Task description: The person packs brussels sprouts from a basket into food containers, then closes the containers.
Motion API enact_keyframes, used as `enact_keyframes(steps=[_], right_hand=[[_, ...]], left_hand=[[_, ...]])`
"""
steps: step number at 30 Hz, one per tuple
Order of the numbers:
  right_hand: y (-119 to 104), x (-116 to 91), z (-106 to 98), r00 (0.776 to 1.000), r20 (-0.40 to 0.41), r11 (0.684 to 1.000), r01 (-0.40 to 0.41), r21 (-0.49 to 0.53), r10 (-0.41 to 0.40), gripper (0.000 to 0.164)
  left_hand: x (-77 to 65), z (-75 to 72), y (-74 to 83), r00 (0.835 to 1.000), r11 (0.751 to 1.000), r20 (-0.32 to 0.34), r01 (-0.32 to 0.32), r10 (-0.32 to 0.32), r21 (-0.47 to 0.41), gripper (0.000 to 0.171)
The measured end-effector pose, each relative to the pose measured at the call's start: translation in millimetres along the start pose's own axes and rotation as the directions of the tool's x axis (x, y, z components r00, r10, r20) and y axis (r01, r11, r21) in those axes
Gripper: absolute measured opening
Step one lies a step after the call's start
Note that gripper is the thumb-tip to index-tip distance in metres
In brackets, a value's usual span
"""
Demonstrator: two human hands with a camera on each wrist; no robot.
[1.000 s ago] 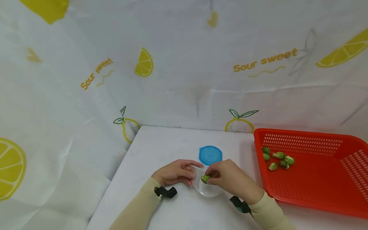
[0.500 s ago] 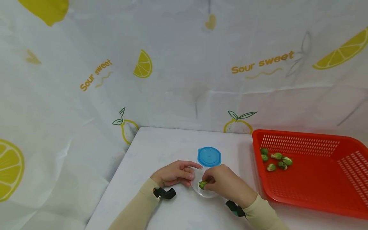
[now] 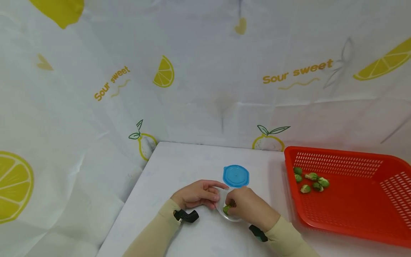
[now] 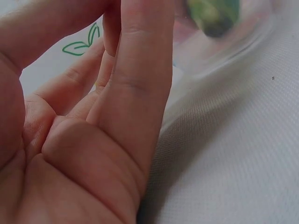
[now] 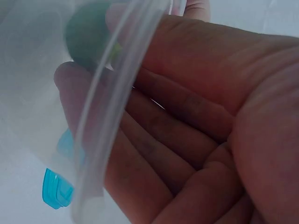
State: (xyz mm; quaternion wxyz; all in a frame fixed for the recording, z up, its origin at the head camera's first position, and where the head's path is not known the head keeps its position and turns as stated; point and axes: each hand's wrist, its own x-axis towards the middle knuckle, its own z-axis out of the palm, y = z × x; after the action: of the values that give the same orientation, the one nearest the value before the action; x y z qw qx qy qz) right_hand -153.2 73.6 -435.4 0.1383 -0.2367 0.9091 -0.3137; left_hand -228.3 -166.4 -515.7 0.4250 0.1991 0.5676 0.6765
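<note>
My left hand [image 3: 199, 194] grips the left side of a small clear plastic container [image 3: 232, 219] between thumb and fingers. Reaching into that container, my right hand [image 3: 252, 207] pinches a green Brussels sprout [image 3: 226, 209] between thumb and fingertips. Through the cloudy container wall [image 5: 32, 102], the right wrist view shows the sprout [image 5: 86, 35] and the fingertips around it. In the left wrist view the sprout [image 4: 216, 16] appears behind the see-through side, beyond the left fingers. A blue lid [image 3: 236, 175] lies flat on the table just behind the container.
On the right stands a large red plastic basket [image 3: 363, 207] with perforated walls. Several Brussels sprouts [image 3: 318, 186] lie in its left part. A white cloth with lemon prints [image 3: 205, 78] hangs behind and to the left of the white table [image 3: 189, 160].
My right hand has moved left and down with the sprout, deeper into the container. The left hand keeps its grip on the container's side.
</note>
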Motion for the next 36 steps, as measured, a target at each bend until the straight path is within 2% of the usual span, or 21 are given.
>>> enact_keyframes(steps=[6, 12, 18, 21, 27, 31, 36], right_hand=[[-2.6, 2.9, -0.7, 1.0, 0.018, 1.0, -0.004, -0.027, 0.005, 0.006], [-5.6, -6.9, -13.4, 0.999, 0.019, 0.998, -0.05, -0.037, 0.051, 0.008], [-13.8, -27.0, -49.6, 0.999, -0.022, 0.992, -0.027, -0.127, 0.024, 0.017], [-12.9, -38.4, -74.3, 0.999, -0.03, 0.991, -0.048, -0.128, 0.044, 0.02], [13.4, -65.8, -124.5, 0.993, -0.077, 0.99, -0.092, -0.107, 0.084, 0.021], [46.4, -80.8, -153.2, 0.986, -0.096, 0.983, -0.144, -0.115, 0.134, 0.024], [91.6, -99.9, -180.3, 0.967, -0.149, 0.958, -0.229, -0.172, 0.205, 0.028]], left_hand=[[-1.1, 0.2, 0.3, 1.0, 1.0, 0.004, -0.003, 0.003, -0.012, 0.056], [4.8, 1.1, -0.3, 1.0, 0.999, -0.01, 0.021, -0.021, 0.028, 0.055], [1.8, 1.0, 0.3, 0.999, 0.999, -0.016, 0.031, -0.031, 0.022, 0.058], [-0.1, 0.9, 0.2, 0.999, 0.999, -0.026, 0.036, -0.036, 0.023, 0.058], [0.5, 2.6, 1.2, 0.999, 0.999, -0.036, 0.04, -0.04, 0.023, 0.06], [-1.9, 2.8, 1.4, 0.999, 0.999, -0.033, 0.033, -0.032, 0.012, 0.059], [-1.8, 3.4, 1.0, 1.0, 1.0, -0.01, 0.018, -0.018, -0.005, 0.06]])
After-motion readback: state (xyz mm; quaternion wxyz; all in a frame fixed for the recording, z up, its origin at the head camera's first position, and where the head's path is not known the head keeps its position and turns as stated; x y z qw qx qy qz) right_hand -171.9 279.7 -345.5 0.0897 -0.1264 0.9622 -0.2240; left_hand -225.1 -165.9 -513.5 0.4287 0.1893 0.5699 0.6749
